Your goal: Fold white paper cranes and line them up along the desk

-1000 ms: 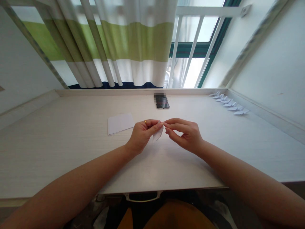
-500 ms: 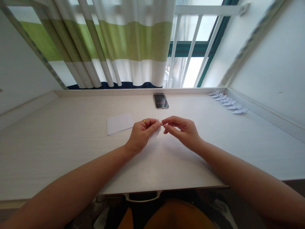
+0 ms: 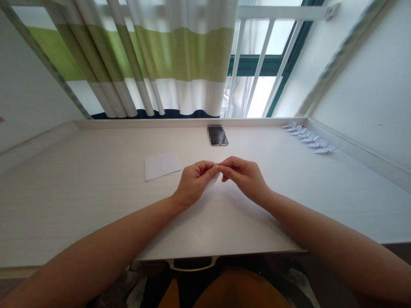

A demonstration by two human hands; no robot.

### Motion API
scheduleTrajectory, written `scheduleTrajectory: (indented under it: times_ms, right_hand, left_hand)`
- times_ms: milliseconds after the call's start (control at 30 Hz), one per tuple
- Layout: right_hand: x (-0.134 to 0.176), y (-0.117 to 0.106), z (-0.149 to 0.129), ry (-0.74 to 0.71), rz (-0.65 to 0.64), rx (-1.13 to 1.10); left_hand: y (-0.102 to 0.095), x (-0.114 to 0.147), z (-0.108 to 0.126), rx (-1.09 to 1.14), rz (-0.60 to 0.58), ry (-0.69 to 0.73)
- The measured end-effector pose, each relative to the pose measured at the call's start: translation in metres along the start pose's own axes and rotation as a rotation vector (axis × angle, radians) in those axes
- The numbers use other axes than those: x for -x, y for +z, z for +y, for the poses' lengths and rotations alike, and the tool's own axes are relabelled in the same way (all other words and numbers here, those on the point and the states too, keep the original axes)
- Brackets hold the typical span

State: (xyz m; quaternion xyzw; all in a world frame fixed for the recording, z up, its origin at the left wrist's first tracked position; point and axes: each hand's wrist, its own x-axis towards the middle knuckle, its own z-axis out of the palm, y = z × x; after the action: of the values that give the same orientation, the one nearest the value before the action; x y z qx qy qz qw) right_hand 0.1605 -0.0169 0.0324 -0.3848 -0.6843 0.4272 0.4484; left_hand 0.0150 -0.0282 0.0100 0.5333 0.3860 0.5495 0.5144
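A small piece of folded white paper (image 3: 212, 180) is held above the middle of the desk, mostly hidden by fingers. My left hand (image 3: 194, 180), a gold ring on one finger, is closed on it with the thumb on top. My right hand (image 3: 245, 174) pinches the paper's upper tip, its thumb and forefinger meeting the left fingertips. Just left of my left hand lies a stack of white paper sheets (image 3: 162, 166). Several folded white paper cranes (image 3: 310, 139) stand in a row at the far right.
A black phone (image 3: 218, 139) lies near the back ledge of the white desk (image 3: 96, 192). Beyond the ledge hang a green and white curtain (image 3: 180, 55) and white window bars (image 3: 266, 51). A metal drawer handle (image 3: 192, 268) sits below the front edge.
My right thumb and forefinger have closed from just beside the folded paper onto its tip, now touching the left fingertips. My left hand has shifted slightly right.
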Motion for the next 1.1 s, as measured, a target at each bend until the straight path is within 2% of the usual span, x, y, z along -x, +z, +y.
scheduleTrajectory:
  times_ms: [167,367,433,533,633,767,900,1100]
  right_hand:
    - [0.000,-0.002,0.000,-0.037,0.026,0.137]
    - [0.001,-0.003,0.000,-0.134,0.057,0.459]
    - [0.000,-0.004,0.000,-0.103,0.037,0.411]
    - [-0.002,-0.008,-0.001,-0.031,0.003,0.215]
    - [-0.002,-0.011,-0.002,-0.019,0.000,0.106]
    - [0.001,-0.011,-0.006,-0.064,0.025,0.152]
    - [0.001,-0.011,-0.010,-0.083,-0.007,0.208]
    - [0.001,-0.012,-0.011,-0.196,0.003,0.423]
  left_hand:
    - [0.001,0.000,-0.001,0.005,0.016,-0.009]
    - [0.001,0.001,-0.001,-0.025,0.052,0.001]
    - [0.000,0.001,0.000,-0.036,0.046,-0.007]
    - [0.000,0.000,0.003,-0.019,-0.026,-0.039]
    - [0.000,0.000,0.007,0.042,-0.062,-0.056]
    - [0.001,-0.001,0.009,0.099,-0.075,-0.061]
    - [-0.001,-0.003,0.008,0.134,-0.084,-0.062]
    - [-0.003,-0.005,0.004,0.160,-0.127,-0.104]
